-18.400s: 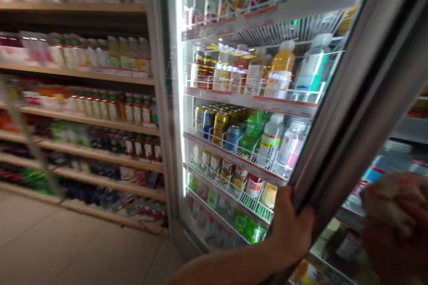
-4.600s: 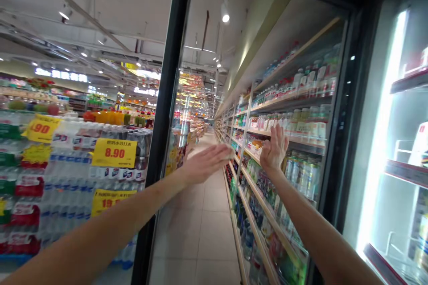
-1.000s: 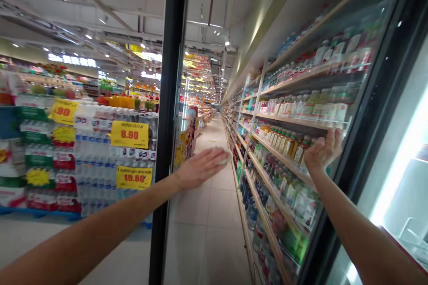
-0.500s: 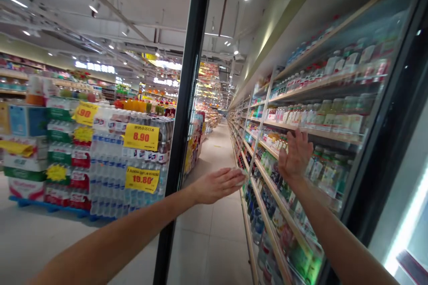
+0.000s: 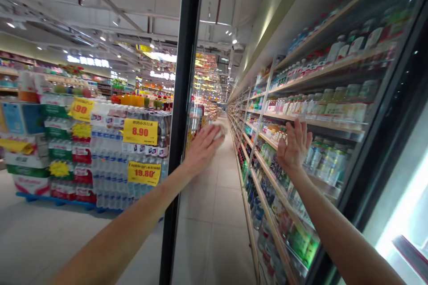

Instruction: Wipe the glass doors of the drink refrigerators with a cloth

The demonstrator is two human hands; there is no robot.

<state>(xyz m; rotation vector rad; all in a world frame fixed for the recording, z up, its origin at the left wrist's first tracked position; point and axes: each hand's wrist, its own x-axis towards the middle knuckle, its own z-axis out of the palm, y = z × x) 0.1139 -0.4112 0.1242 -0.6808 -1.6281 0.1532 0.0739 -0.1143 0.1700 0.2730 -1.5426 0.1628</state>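
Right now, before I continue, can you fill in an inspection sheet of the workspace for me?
Surface: upright glass door with a dark frame.
In hand: pale cloth at the fingers of the left hand; grip unclear.
Right hand: open, fingers spread; contact with the glass unclear.
Clutter: stacked drink packs on a blue pallet, left of the door.
Cables: thin dark loop near the shelf foot, possibly a cord.
Surroundings: stocked shelves seen through the glass.

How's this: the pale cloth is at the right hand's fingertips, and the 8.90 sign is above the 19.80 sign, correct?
Not quite: the head view shows the pale cloth at the fingertips of the left hand, not the right hand. The 8.90 sign is indeed above the 19.80 sign.
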